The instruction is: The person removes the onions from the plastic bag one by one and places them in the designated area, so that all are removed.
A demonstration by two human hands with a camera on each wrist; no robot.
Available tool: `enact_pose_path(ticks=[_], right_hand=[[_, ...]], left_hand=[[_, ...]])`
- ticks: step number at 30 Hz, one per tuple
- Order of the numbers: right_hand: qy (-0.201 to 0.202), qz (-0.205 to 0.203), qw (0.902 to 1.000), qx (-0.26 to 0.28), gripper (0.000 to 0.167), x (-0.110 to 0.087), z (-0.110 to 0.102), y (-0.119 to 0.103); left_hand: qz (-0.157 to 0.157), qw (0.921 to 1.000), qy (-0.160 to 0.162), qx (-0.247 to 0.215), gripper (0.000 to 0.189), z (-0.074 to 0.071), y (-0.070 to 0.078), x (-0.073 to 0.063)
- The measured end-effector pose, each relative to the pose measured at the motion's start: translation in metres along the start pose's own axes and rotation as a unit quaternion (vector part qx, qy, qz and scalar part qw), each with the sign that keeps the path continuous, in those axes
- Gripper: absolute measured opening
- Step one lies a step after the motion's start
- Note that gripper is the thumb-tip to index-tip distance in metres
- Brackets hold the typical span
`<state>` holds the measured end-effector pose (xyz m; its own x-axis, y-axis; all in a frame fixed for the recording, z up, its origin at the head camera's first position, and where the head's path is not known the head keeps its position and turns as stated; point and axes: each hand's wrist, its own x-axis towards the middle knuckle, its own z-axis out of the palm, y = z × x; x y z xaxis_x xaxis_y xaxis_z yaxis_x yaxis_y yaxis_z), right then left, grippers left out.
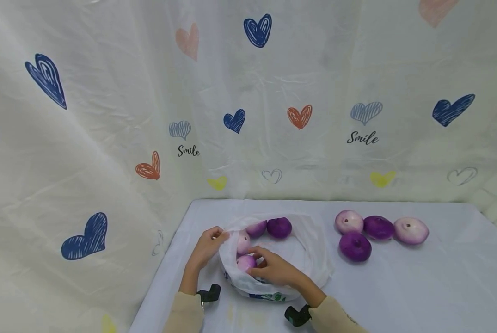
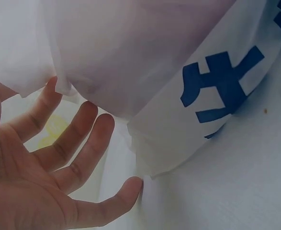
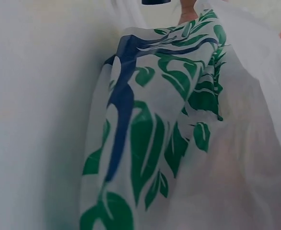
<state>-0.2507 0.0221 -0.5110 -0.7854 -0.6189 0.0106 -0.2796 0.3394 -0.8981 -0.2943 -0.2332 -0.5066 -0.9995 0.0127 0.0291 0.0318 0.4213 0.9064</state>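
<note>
A white bag [image 1: 320, 259] is set on the bench [image 1: 439, 286], and its top is wide. Its left edge is pinched by the left hand [image 1: 206, 245]; in the left wrist view, the other fingers [image 2: 92, 153] are spread apart below that edge. The right hand [image 1: 275, 269] is put inside the bag. A pale purple onion [image 1: 245, 262] is held there by its bent fingers, near the front left side. A pink onion [image 1: 242, 243] is seen just behind it, and a purple onion [image 1: 256, 229] and a dark onion [image 1: 279, 228] are set side by side at the back. Four more onions [image 1: 355, 246] are grouped on the bench, to the right of the bag: three in a row and one in front. Green leaves [image 3: 145, 139] and blue shapes [image 2: 221, 81] are printed on the bag. Both arms are covered by tan sleeves [image 1: 183, 312], and a small black thing [image 1: 210, 293] is worn at each wrist. Behind the bench, a white sheet [image 1: 331, 69] is hung, with hearts [image 1: 258, 30] printed on it.
</note>
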Motion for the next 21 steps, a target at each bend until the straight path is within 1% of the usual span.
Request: enact_pose_path(ticks=[5, 11, 15, 21], right_hand=[[-0.012, 0.007, 0.9999, 0.008, 0.053, 0.0028, 0.0036, 0.0047], [-0.014, -0.003, 0.9996, 0.024, 0.052, 0.0027, 0.0044, 0.0069], [-0.003, -0.005, 0.9997, 0.025, 0.052, 0.0015, 0.0029, 0.0088], [0.019, -0.012, 0.9995, 0.022, 0.058, -0.0041, -0.003, 0.0093]], left_hand=[[0.002, 1.0, 0.001, -0.007, 0.022, -0.0004, 0.0001, 0.0003], [0.008, 0.9999, 0.005, -0.011, 0.022, 0.0006, 0.0017, -0.0003], [0.005, 0.9999, 0.004, -0.01, 0.022, 0.0009, 0.0013, 0.0], [0.001, 1.0, -0.002, -0.004, 0.021, -0.0003, -0.0009, 0.0011]])
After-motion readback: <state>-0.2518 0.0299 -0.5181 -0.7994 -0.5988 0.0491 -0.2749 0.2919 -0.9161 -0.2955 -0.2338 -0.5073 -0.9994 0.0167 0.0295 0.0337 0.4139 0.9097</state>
